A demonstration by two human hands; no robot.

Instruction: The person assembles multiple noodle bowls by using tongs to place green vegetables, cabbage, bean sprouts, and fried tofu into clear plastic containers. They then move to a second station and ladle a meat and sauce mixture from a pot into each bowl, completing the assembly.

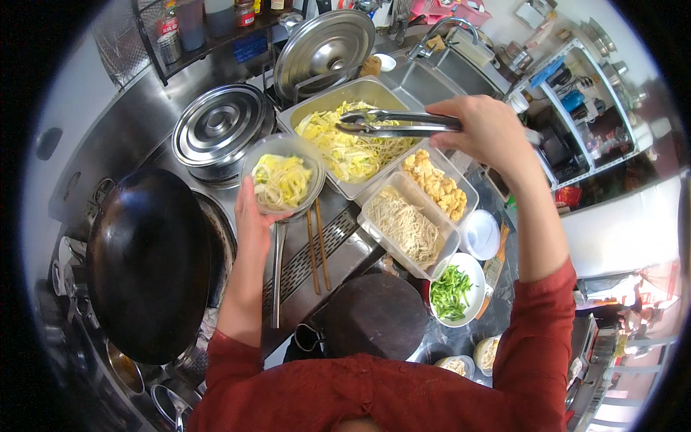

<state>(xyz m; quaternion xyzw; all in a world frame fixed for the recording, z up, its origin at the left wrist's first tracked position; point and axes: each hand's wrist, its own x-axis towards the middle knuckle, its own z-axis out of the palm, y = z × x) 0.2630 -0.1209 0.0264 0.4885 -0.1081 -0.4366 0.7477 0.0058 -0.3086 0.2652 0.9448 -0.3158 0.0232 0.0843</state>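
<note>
My left hand grips a clear plastic bowl, tilted slightly. Inside it lie shredded yellow cabbage and pale thin strands. In my right hand is a pair of metal tongs, its tips over a deep steel tray. The tray holds a heap of shredded cabbage mixed with strands. I cannot make out any food between the tips. Right of the tray, one clear tub holds yellow scrambled-egg-like pieces. A nearer tub holds pale shreds.
A big black wok stands at left, a lidded steel pot behind it. Chopsticks and a metal handle lie near the bowl. Green pepper strips fill a white dish. A dark round board is close to me; a sink lies beyond.
</note>
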